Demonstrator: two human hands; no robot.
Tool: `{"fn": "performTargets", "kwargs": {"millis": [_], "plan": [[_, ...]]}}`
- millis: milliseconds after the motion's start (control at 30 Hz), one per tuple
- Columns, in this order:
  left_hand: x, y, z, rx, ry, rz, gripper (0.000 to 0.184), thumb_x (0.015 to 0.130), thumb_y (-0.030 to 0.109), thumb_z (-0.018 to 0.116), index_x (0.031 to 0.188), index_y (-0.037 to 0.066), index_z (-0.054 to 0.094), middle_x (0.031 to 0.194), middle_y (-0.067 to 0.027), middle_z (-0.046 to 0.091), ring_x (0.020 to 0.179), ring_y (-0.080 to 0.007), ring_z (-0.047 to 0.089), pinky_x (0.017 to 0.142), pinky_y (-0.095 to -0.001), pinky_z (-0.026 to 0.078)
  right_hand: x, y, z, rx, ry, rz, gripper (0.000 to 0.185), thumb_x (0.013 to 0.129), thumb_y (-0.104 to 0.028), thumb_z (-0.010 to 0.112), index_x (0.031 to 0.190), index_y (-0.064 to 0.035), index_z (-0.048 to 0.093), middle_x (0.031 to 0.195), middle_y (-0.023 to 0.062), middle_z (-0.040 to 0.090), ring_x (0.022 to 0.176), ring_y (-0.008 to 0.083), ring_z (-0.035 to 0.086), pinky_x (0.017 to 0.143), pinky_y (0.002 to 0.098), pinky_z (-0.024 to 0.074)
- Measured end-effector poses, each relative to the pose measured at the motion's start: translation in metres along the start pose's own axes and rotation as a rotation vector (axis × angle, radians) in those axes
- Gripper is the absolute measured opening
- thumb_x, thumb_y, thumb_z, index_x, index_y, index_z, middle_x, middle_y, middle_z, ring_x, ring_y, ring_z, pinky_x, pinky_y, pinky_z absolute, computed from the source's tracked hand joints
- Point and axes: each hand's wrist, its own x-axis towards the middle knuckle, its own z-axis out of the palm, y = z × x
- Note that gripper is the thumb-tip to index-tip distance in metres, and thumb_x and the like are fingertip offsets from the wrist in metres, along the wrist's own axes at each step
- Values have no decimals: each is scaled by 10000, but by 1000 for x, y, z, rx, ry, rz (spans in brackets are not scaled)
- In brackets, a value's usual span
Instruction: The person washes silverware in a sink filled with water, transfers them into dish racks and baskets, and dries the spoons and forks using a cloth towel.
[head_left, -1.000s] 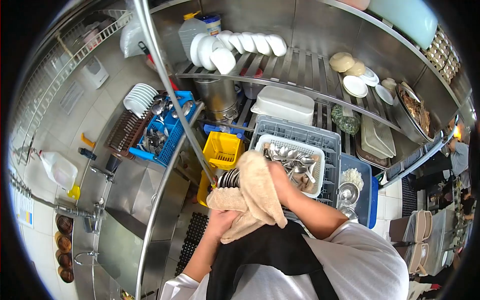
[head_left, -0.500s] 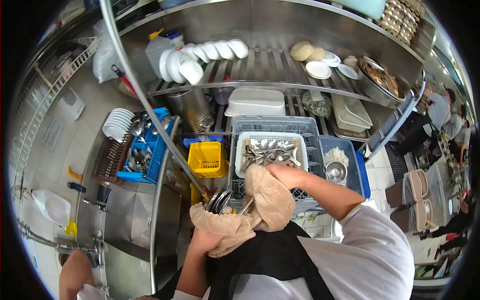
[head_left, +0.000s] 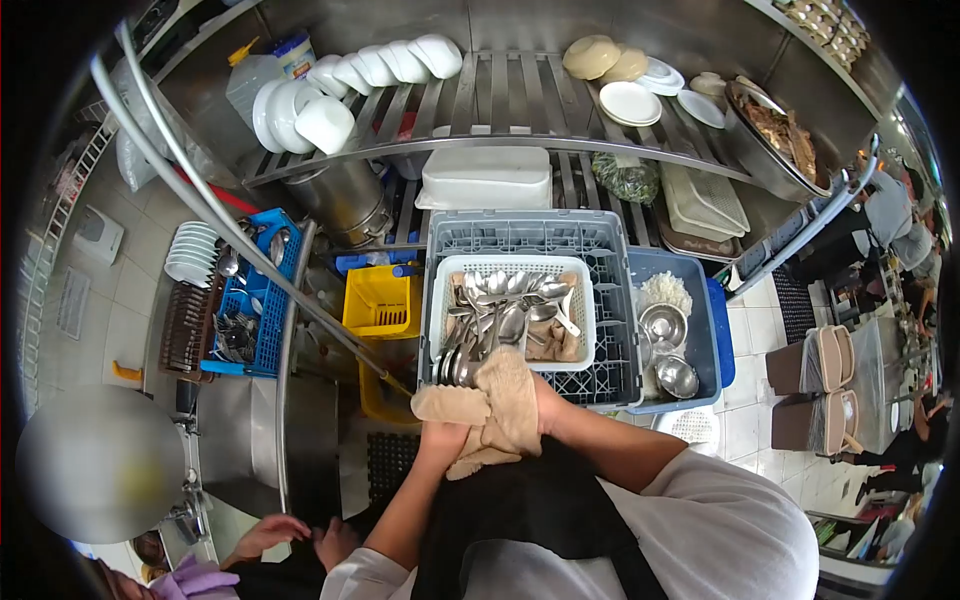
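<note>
A beige towel is bunched between my two hands at the near edge of a white basket. My left hand is closed round the towel's lower left part. Just above it, a bunch of spoons sticks out of the towel, bowls up. My right hand grips the towel's right side, its fingers mostly hidden by the cloth. Inside the basket, several metal spoons lie on a brown cloth, with a white spoon at the right.
The basket rests in a grey rack. Right of it is a blue tub with metal bowls; left, a yellow basket. A slatted shelf holds white bowls. Another person's hands show at lower left.
The towel and spoons have moved up to the white basket's near edge, and my hands have come closer together. Another person's hands have appeared at lower left.
</note>
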Motion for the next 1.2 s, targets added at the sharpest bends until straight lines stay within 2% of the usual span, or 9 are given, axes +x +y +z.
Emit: {"fn": "performTargets", "kwargs": {"millis": [100, 200, 333, 467, 533, 600, 867, 1000, 1200], "plan": [[25, 34, 7, -795, 278, -713, 294, 977, 153, 613, 1236, 17, 642, 1221, -89, 666, 1139, -200, 618, 983, -364, 499, 18, 24, -44, 1475, 97, 294, 334, 1087, -240, 372, 1261, -70, 601, 1208, 123, 661, 1127, 250, 628, 1018, 408, 497], [36, 44, 7, -1000, 377, -802, 361, 959, 118, 647, 1299, 7, 596, 1258, -94, 648, 1156, -209, 618, 977, -365, 511, 57, 24, -73, -981, -332, -171, 113, 742, -158, 674, 778, -53, 699, 809, 128, 694, 788, 300, 658, 700, 392, 514], [46, 66, 4, -951, 281, -735, 425, 914, 68, 706, 1316, 14, 580, 1263, -97, 647, 1147, -214, 630, 975, -360, 517, 102, -116, -34, -297, -166, 528, 259, 983, -144, 568, 1208, -36, 635, 1179, 136, 653, 1044, 226, 631, 954, 334, 510], [50, 83, -9, -672, 255, -739, 438, 862, 32, 760, 1273, 7, 612, 1211, -82, 678, 1106, -194, 653, 971, -349, 519, 101, -64, -50, 618, 336, 1078, 303, 998, -259, 548, 1086, -1, 681, 1004, 124, 717, 917, 259, 702, 855, 370, 547], [46, 85, -26, -567, 206, -727, 428, 854, 35, 769, 1256, 5, 624, 1189, -77, 690, 1091, -187, 660, 971, -347, 517, 84, -51, -80, 396, 259, 1021, 318, 995, -285, 535, 1046, -17, 699, 955, 117, 731, 883, 268, 714, 801, 399, 549], [38, 89, -44, -543, -87, -519, 416, 829, 33, 788, 1219, 3, 644, 1167, -72, 701, 1070, -178, 668, 964, -344, 518, 86, -115, -96, -753, -358, 260, 267, 940, -164, 550, 1002, 49, 698, 905, 211, 718, 867, 315, 713, 775, 434, 535], [29, 91, -33, -224, -107, -361, 436, 787, 10, 745, 1209, 7, 636, 1123, -100, 711, 1070, -221, 677, 960, -358, 507, 89, -112, -90, -666, -464, 456, 277, 923, -184, 530, 964, 37, 693, 903, 200, 713, 851, 295, 687, 800, 407, 507], [40, 94, -34, -212, 123, -215, 282, 861, 25, 645, 1139, -2, 687, 1107, -112, 716, 1077, -242, 671, 953, -353, 502, 86, -63, -116, 885, 414, 879, 313, 987, -185, 421, 946, -29, 689, 915, 91, 714, 768, 261, 668, 761, 401, 531], [52, 56, -4, -220, 193, -311, 225, 954, 82, 582, 1129, -8, 692, 1121, -95, 712, 1076, -219, 654, 950, -337, 489, 53, -86, -23, 1102, 575, 690, 311, 1037, -232, 423, 1011, -39, 666, 980, 84, 698, 856, 273, 656, 790, 393, 530]]}}
